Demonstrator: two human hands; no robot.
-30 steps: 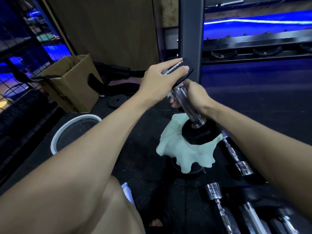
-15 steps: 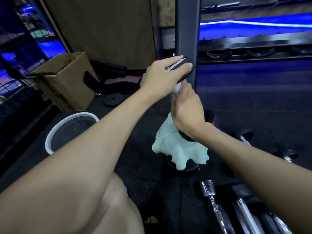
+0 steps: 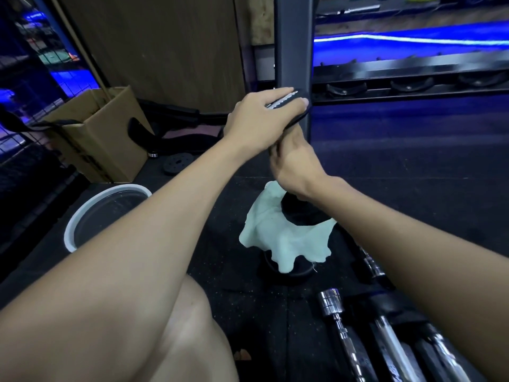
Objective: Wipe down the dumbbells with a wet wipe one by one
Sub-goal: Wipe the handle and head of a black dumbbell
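A brown cardboard box stands at far left on the black rubber floor, with a round white-rimmed basin near it. The left hand lies flat over the upper black end of an upright black dumbbell, fingers straight. Just below, the right hand has its grip wrapped around the dumbbell's handle. A pale green wet wipe drapes under the lower end. Chrome-handled dumbbells lie at lower right.
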